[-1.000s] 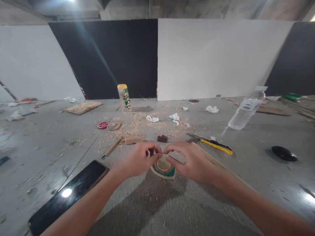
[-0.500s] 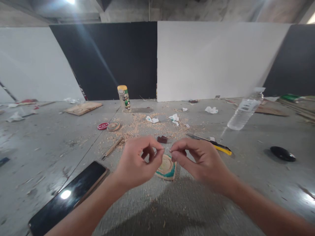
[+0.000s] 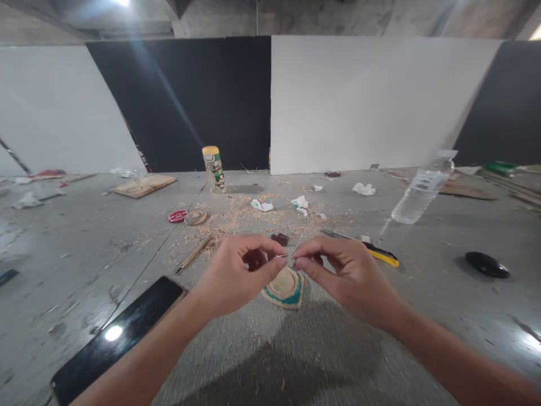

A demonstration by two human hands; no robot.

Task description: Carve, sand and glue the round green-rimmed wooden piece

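Both hands are up off the bench (image 3: 84, 248) at centre frame. Left hand (image 3: 234, 279) and right hand (image 3: 349, 276) are each pinched tight, thumb + forefinger, on opposite ends of a thin pale sliver (image 3: 284, 257). It's hair-fine and straight, too small to tell the material. The other fingers are curled in loosely. Fingertips of the 2 hands are nearly touching.

Directly below the pinch, flat on the bench, lies a carved wood piece (image 3: 284, 290). It's small w/ a rounded shield-like outline, pale raw wood, a teal-green band round the edge and a shallow oval ring cut into the middle. The hands don't touch it.

The bench is grey, scuffed and semi-glossy, w/ light glare spots. Pale wood shavings (image 3: 249, 217) are scattered thick behind the hands, w/ a few crumbs near the front.

- Phone (image 3: 116, 332): black glass slab, front left.
- Wood-handled tool (image 3: 193, 254): slim, lying diag. just left of the left hand.
- Dark brown block (image 3: 279, 238): small, just behind the fingertips.
- Yellow utility knife (image 3: 378, 254): behind the right hand, partly hidden by it.
- Red round lid (image 3: 177, 216) beside a round wood disc (image 3: 195, 216).
- Canister (image 3: 213, 168): cylindrical, yellow cap, green label, upright at the back.
- Clear plastic bottle (image 3: 418, 192): ribbed, far right, looks tilted.
- Black glossy oval object (image 3: 486, 264): far right.
- White crumpled tissue bits (image 3: 262, 205) among the shavings.
- Flat wood board (image 3: 143, 185): back left.
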